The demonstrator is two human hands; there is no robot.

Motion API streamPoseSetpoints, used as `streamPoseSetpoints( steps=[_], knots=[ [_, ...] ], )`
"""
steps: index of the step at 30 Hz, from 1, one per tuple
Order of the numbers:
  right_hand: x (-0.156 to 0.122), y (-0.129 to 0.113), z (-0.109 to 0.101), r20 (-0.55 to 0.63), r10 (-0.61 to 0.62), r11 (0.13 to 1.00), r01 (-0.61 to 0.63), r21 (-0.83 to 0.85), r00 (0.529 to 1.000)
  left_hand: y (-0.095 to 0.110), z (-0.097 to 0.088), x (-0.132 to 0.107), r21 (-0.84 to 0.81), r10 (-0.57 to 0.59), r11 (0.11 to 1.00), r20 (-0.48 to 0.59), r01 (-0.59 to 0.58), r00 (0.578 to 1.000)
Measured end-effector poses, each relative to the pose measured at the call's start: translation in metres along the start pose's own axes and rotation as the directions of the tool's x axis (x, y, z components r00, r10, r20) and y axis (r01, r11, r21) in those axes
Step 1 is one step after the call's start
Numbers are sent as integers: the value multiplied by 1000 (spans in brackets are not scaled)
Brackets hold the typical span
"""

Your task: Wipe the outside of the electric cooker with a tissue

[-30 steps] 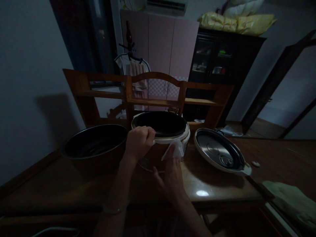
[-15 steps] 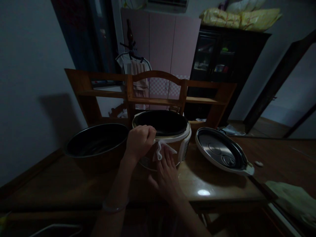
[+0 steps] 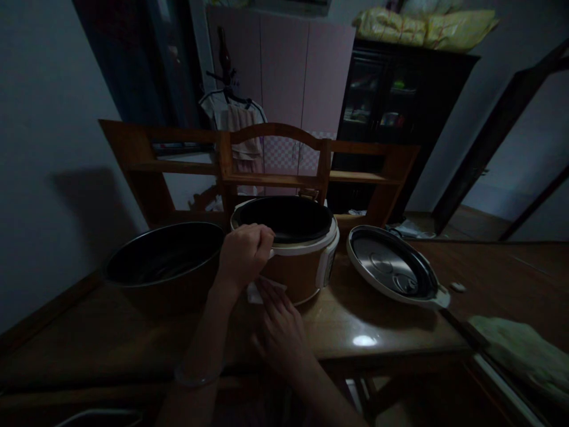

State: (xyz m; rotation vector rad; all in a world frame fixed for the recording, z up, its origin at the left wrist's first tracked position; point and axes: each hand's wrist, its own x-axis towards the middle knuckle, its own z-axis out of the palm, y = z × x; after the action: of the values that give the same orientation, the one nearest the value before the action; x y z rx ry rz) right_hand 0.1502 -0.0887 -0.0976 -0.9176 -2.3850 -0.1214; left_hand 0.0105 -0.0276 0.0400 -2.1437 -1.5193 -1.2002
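A rice cooker body with a brown side and cream rim stands on the wooden table, its dark inside facing up. My left hand is closed over the front-left part of its rim. Low on the cooker's front-left side, my right hand presses a white cloth under its outstretched fingers; part of the cloth is hidden. To the left sits a dark inner pot. The detached lid lies on the right with its metal inner face up.
Behind the cooker, a wooden shelf rack runs along the back of the table. Beyond it stand a pink wardrobe and a black cabinet. Pale green fabric is at the lower right.
My right hand and the cloth have moved left and down along the cooker's side. My left hand stays on the rim. The whole view has shifted slightly.
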Motion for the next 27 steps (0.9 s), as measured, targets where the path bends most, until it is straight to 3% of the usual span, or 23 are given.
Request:
streamPoseSetpoints(
  steps=[4,8,14,18,23,27],
  knots=[
    [-14,8,0,1,30,999,-30,-20,1000,0,1,-1,-11,6,1000,-14,-6,1000],
    [-23,21,-1,-72,87,995,-91,-50,994,0,2,-2,-37,-2,999,-24,1,1000],
    [-21,47,-29,-204,226,969,-241,-51,953,0,1,-2,-40,-13,999,-27,12,1000],
    [-15,53,-40,-175,182,979,-195,-57,967,0,0,-2,-51,-32,998,-13,32,999],
    [-7,45,-32,-128,95,989,-109,-101,987,3,-2,0,-142,-13,990,-15,11,1000],
    [4,33,-31,-110,24,991,-38,-127,994,3,-2,3,-103,17,995,-29,-20,999]
  ],
)
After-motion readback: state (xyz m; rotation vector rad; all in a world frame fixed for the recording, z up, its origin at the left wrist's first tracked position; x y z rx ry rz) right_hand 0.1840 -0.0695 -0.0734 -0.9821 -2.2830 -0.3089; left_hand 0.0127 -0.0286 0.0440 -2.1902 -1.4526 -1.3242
